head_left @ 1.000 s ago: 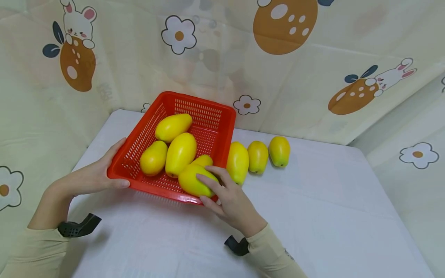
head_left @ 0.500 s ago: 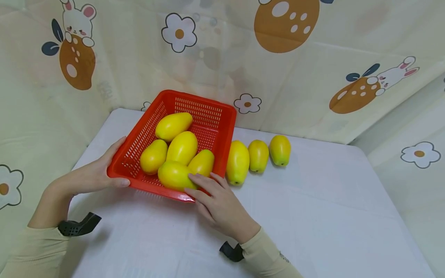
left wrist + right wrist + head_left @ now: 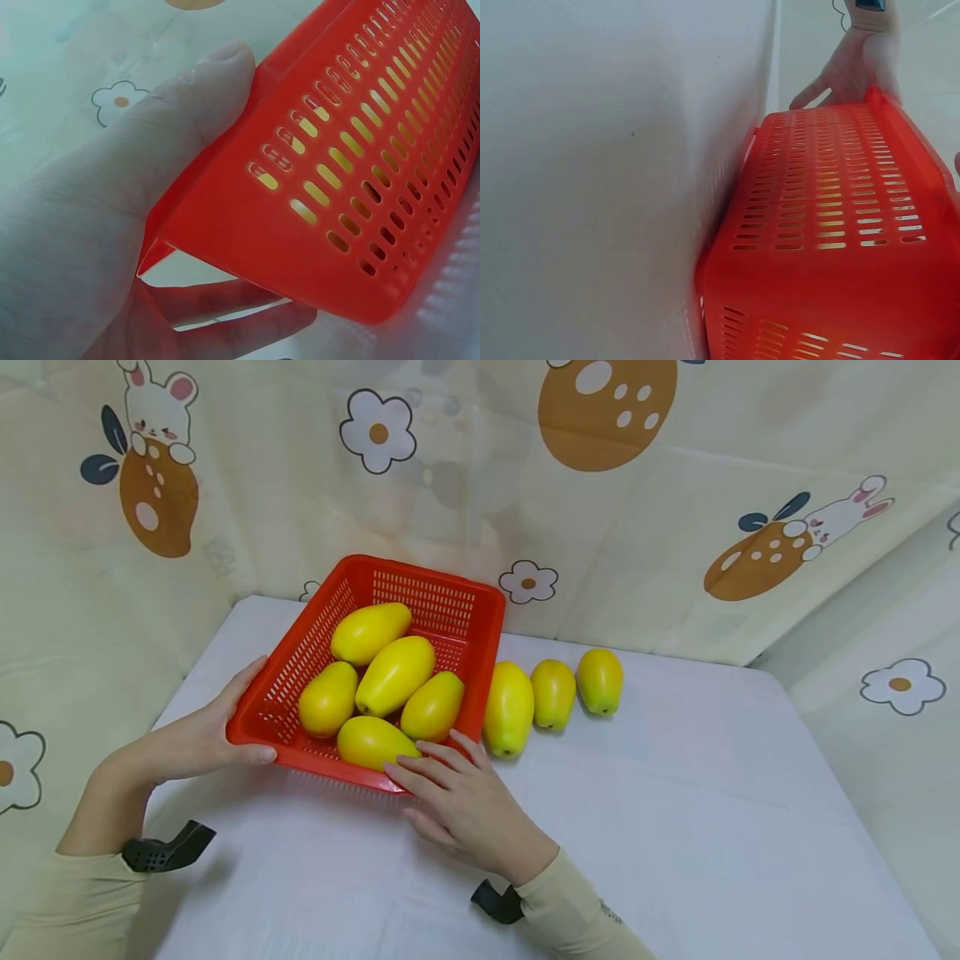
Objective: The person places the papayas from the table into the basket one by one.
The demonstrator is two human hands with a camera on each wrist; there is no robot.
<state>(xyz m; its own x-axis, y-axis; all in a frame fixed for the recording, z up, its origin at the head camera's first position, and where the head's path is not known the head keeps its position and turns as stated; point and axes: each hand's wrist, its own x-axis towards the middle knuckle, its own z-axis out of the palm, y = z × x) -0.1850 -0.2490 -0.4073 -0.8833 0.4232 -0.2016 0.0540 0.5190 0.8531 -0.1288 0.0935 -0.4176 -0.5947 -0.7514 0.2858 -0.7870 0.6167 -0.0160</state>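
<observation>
A red plastic basket (image 3: pixel 491 635) with slotted walls stands on the table and holds several yellow mangoes. My left hand (image 3: pixel 198 727) grips its near left corner; in the left wrist view the thumb lies on the rim of the basket (image 3: pixel 225 247) and fingers reach below it. My right hand (image 3: pixel 468 810) lies over the near right corner with loosely extended fingers. Their tips are right at the end of the nearest mango (image 3: pixel 371 743), which lies along the front wall. The right wrist view shows mostly the outside of the basket (image 3: pixel 817 281), with little of that hand.
Three more mangoes stand outside the basket, to its right: a large one (image 3: pixel 509 710), a smaller one (image 3: pixel 553 695) and a greenish one (image 3: pixel 600 682). A white cloth (image 3: pixel 675 810) covers the table. Behind hangs a patterned curtain (image 3: pixel 637 543).
My right hand has set the mango down along the front wall and loosened its fingers. The middle mango has turned slightly and shifted right and back. My left hand keeps its hold.
</observation>
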